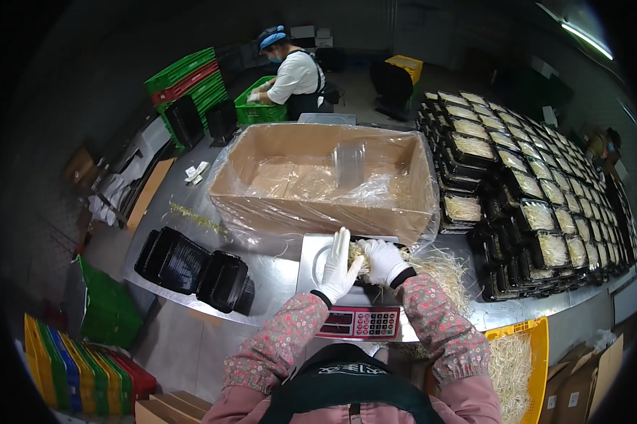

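Note:
My left hand (338, 267), white-gloved, stands with its fingers stretched out along the left side of a bunch of pale, thin-stemmed sprouts (362, 263). My right hand (385, 262), gloved too, curls its fingers over the right part of that bunch. Beneath the hands, a black tray is mostly hidden; it sits on a scale (308, 263) with a red keypad panel (361, 323). More loose sprouts (445, 277) lie heaped on the metal table to the right of my right hand.
A plastic-lined cardboard box (318, 209) stands just beyond the scale. Empty black trays (184, 263) lie left. Stacked filled packs (537, 191) cover the right side. A yellow crate (542, 367) of sprouts is near right. Across the table, a person (297, 78) reaches into a green crate (262, 113).

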`<state>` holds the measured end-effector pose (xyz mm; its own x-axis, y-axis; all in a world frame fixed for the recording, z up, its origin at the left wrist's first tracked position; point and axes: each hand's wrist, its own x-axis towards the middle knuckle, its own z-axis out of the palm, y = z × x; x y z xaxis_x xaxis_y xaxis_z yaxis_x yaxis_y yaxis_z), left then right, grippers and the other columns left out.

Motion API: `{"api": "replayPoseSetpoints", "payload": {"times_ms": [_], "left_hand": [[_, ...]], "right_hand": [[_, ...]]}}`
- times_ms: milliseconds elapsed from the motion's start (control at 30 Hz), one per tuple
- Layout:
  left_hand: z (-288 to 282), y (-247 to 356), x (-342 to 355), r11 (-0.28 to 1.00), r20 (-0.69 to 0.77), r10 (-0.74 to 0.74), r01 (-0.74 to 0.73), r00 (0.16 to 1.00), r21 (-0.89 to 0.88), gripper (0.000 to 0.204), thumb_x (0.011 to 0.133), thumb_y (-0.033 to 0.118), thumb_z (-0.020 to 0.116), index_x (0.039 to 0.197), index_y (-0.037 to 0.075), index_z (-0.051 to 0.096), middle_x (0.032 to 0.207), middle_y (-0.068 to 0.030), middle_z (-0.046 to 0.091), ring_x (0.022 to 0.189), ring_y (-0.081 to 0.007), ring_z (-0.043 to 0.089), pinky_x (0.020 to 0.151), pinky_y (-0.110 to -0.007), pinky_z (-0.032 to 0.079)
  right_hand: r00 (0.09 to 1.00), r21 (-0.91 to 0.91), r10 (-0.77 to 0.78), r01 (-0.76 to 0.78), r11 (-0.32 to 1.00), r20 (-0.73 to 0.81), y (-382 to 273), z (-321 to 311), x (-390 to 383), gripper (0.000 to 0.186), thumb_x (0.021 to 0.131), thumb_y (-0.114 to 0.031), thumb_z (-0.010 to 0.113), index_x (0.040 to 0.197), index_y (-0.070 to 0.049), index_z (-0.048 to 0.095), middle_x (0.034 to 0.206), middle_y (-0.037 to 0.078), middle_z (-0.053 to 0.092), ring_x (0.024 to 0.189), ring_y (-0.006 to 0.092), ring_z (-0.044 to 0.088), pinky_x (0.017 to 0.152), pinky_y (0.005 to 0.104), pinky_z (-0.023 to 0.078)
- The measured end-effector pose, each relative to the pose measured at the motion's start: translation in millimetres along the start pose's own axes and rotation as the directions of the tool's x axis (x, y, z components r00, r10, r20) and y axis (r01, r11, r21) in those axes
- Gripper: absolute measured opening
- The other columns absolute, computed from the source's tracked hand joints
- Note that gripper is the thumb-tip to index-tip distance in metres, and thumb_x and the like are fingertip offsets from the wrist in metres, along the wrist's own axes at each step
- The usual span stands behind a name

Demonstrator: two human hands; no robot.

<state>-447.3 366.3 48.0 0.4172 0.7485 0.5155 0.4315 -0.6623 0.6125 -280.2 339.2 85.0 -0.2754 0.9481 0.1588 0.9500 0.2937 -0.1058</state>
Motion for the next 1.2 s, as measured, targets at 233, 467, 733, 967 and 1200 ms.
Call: {"api": "replayPoseSetpoints", "payload": {"times_ms": [233,467,733,967,1200], "left_hand": [[-11,7,16,0.979,0.354,-0.011,-0.062,0.935,0.195,0.061,0.095,0.037,0.047,0.146,0.005,0.034,0.149,-0.0181,0.037,0.137,-0.0357,0.035,0.111,-0.042,0.032],[-14,19,9,0.927,0.313,-0.001,-0.116,0.95,0.358,0.052,0.094,0.025,0.049,0.142,0.008,0.041,0.142,-0.0187,0.045,0.133,-0.0375,0.041,0.109,-0.043,0.034],[5,18,0,0.905,0.26,-0.032,-0.082,0.965,0.418,0.045,0.093,0.02,0.051,0.135,0.004,0.048,0.137,-0.0191,0.05,0.127,-0.0375,0.047,0.107,-0.047,0.035],[-11,25,-4,0.954,0.188,-0.063,0.004,0.98,0.299,0.045,0.094,0.017,0.049,0.138,0.005,0.046,0.139,-0.0182,0.048,0.128,-0.0354,0.046,0.108,-0.044,0.033],[-62,10,15,0.971,-0.121,-0.183,0.16,0.976,-0.18,0.042,0.091,0.004,0.054,0.132,-0.001,0.051,0.134,-0.0183,0.053,0.127,-0.0299,0.049,0.109,-0.035,0.036]], "right_hand": [[0.987,0.275,-0.027,-0.017,0.961,0.156,5,23,8,0.086,0.065,-0.04,0.076,0.134,0.001,0.044,0.122,0.024,0.055,0.114,0.0391,0.052,0.097,0.0445,0.044],[0.984,-0.019,-0.047,0.051,0.999,0.173,59,-46,-29,0.085,0.06,-0.046,0.081,0.132,-0.009,0.054,0.134,0.023,0.047,0.121,0.0364,0.046,0.099,0.0431,0.041],[0.998,0.065,0.045,-0.048,0.997,0.052,83,21,-39,0.015,0.079,-0.025,0.064,0.086,-0.013,0.07,0.077,0.013,0.067,0.076,0.0348,0.066,0.068,0.0442,0.053],[0.972,0.55,0.233,-0.214,0.807,0.035,139,-80,-73,0.015,0.082,-0.018,0.069,0.085,-0.003,0.072,0.073,0.012,0.069,0.064,0.0228,0.065,0.061,0.0334,0.051],[0.841,0.746,0.452,-0.5,0.44,0.298,212,-5,-151,0.018,0.086,-0.016,0.07,0.092,0.001,0.07,0.072,0.005,0.068,0.062,0.0113,0.061,0.059,0.0243,0.049]]}}
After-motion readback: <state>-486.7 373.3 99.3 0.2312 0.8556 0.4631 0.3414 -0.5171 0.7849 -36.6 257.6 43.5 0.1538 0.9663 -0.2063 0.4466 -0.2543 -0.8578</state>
